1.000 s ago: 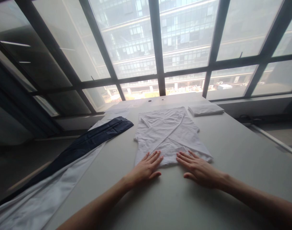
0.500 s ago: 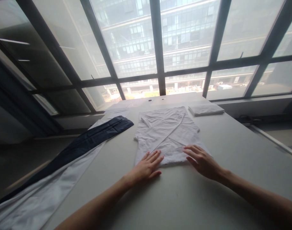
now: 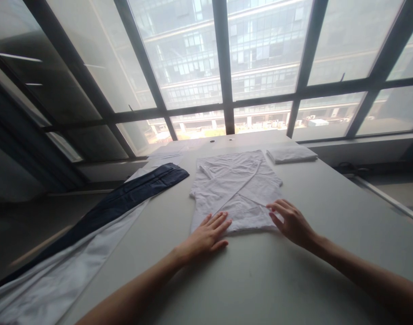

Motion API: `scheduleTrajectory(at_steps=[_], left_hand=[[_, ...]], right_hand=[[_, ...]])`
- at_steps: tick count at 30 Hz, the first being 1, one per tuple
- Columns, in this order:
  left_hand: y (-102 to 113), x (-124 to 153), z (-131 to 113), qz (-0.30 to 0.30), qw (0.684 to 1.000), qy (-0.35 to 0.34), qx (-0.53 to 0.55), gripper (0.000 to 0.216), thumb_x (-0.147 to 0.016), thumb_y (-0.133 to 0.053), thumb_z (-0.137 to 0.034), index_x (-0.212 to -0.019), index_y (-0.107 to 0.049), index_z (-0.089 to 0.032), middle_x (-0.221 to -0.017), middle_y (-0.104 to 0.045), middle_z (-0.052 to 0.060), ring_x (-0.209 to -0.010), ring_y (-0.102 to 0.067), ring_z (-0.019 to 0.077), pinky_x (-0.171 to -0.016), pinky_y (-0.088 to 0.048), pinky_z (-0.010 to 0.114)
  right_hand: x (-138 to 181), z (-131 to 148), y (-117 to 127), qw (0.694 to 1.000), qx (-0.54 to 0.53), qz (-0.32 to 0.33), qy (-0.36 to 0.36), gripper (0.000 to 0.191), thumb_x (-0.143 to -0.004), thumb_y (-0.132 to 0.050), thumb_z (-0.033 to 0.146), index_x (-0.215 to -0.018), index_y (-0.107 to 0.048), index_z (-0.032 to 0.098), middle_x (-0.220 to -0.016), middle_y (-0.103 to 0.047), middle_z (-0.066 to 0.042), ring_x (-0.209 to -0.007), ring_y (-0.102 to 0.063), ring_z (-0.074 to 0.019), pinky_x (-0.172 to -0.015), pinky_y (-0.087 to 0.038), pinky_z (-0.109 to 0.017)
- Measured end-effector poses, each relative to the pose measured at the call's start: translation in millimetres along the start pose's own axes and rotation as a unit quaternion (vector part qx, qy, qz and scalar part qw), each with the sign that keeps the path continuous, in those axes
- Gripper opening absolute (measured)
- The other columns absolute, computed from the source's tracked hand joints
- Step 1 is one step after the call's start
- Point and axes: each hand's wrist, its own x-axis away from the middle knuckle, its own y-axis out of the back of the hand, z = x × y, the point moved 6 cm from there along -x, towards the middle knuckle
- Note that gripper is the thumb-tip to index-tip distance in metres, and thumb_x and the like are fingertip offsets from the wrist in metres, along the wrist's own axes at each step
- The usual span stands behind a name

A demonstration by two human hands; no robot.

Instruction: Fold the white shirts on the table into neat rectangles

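Note:
A white T-shirt (image 3: 235,187), partly folded with its sides turned in, lies flat in the middle of a grey table (image 3: 260,271). My left hand (image 3: 206,237) rests flat on the shirt's near left edge, fingers stretched out. My right hand (image 3: 292,221) is at the shirt's near right corner, fingers spread and slightly curled over the cloth edge, holding nothing that I can see.
A folded white cloth (image 3: 290,154) lies at the far right of the table. Dark navy trousers (image 3: 125,198) and a white garment (image 3: 67,271) stretch along the table's left edge. More white sheets (image 3: 169,155) lie at the far left. Large windows stand behind the table.
My right hand has slid from the shirt's near middle out to its right corner, pushing that corner's cloth inward. My left hand has stayed in place.

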Motion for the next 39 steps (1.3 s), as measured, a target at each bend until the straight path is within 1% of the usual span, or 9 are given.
scheduleTrajectory(at_steps=[4,7,10,12,22,27,34,37,39], left_hand=[[0.2,-0.2,0.1,-0.002,1.0,0.001,0.004,0.065,-0.105,-0.04,-0.055,-0.162,-0.028,-0.028,-0.168,-0.021,0.011,-0.155,-0.018,0.0291,-0.125,-0.017,0.053],[-0.3,-0.1,1.1,-0.012,1.0,-0.002,0.004,0.064,-0.105,-0.042,-0.055,-0.162,-0.029,-0.029,-0.168,-0.021,0.011,-0.155,-0.019,0.0293,-0.125,-0.017,0.053],[-1.2,-0.1,2.1,-0.017,1.0,-0.004,0.004,0.065,-0.104,-0.043,-0.054,-0.162,-0.028,-0.029,-0.168,-0.021,0.01,-0.155,-0.019,0.0291,-0.125,-0.017,0.053],[-1.9,-0.2,2.4,-0.016,1.0,-0.005,0.005,0.065,-0.104,-0.043,-0.054,-0.162,-0.028,-0.029,-0.168,-0.021,0.01,-0.155,-0.019,0.0291,-0.125,-0.017,0.053],[0.2,-0.4,-1.3,-0.011,1.0,-0.002,0.003,0.064,-0.105,-0.043,-0.053,-0.163,-0.027,-0.029,-0.168,-0.021,0.01,-0.155,-0.019,0.0285,-0.125,-0.017,0.052],[4.7,-0.3,-3.8,-0.008,1.0,-0.01,0.007,0.066,-0.105,-0.043,-0.053,-0.163,-0.024,-0.027,-0.167,-0.022,0.011,-0.155,-0.019,0.0286,-0.125,-0.019,0.052],[45.0,2.5,-4.6,-0.164,0.985,0.044,0.037,0.06,-0.11,-0.031,-0.041,-0.165,-0.017,-0.024,-0.166,-0.029,0.009,-0.154,-0.025,0.0248,-0.125,-0.027,0.046],[30.6,0.2,-9.2,-0.103,0.994,0.018,0.023,0.061,-0.108,-0.035,-0.048,-0.164,-0.021,-0.028,-0.168,-0.023,0.007,-0.156,-0.018,0.0294,-0.125,-0.022,0.052],[7.1,-0.6,-12.1,-0.003,1.0,-0.013,0.001,0.063,-0.105,-0.04,-0.057,-0.161,-0.03,-0.032,-0.169,-0.02,0.005,-0.155,-0.014,0.0348,-0.124,-0.018,0.061]], right_hand=[[3.4,16.9,-19.5,0.992,-0.122,0.044,0.0,0.019,-0.097,-0.055,0.025,-0.113,-0.064,0.021,-0.091,-0.071,-0.007,-0.088,-0.067,-0.0221,-0.084,-0.054,-0.038],[8.8,18.2,-33.6,0.988,-0.119,0.096,-0.003,0.038,-0.097,-0.056,0.032,-0.134,-0.058,0.024,-0.116,-0.072,-0.011,-0.111,-0.066,-0.0255,-0.098,-0.052,-0.044],[11.7,9.6,-35.2,0.996,-0.013,0.076,-0.043,0.063,-0.098,-0.053,0.041,-0.157,-0.035,0.025,-0.155,-0.047,-0.019,-0.147,-0.039,-0.0334,-0.113,-0.037,-0.058],[12.3,8.1,-33.2,0.997,0.023,0.056,-0.052,0.068,-0.1,-0.05,0.041,-0.161,-0.025,0.026,-0.165,-0.031,-0.019,-0.154,-0.023,-0.0336,-0.116,-0.03,-0.062],[8.8,12.3,-22.1,0.999,0.029,0.016,-0.024,0.062,-0.101,-0.048,0.033,-0.16,-0.032,0.024,-0.162,-0.037,-0.016,-0.151,-0.032,-0.0308,-0.117,-0.036,-0.057],[15.9,30.6,-37.0,0.978,-0.007,0.185,0.092,0.062,-0.101,-0.054,0.035,-0.16,-0.034,0.03,-0.163,-0.037,-0.01,-0.153,-0.028,-0.0284,-0.123,-0.024,-0.057],[17.6,37.2,-34.6,0.971,-0.005,0.218,0.099,0.071,-0.104,-0.048,0.041,-0.165,-0.014,0.027,-0.169,-0.02,-0.01,-0.156,-0.014,-0.0273,-0.126,-0.014,-0.057],[19.7,39.0,-38.1,0.96,-0.008,0.253,0.119,0.073,-0.104,-0.046,0.045,-0.165,-0.011,0.025,-0.168,-0.022,-0.01,-0.156,-0.015,-0.0276,-0.126,-0.013,-0.058],[22.2,38.7,-42.1,0.949,-0.007,0.286,0.13,0.072,-0.105,-0.042,0.048,-0.165,-0.009,0.023,-0.167,-0.023,-0.01,-0.156,-0.017,-0.027,-0.127,-0.013,-0.058]])
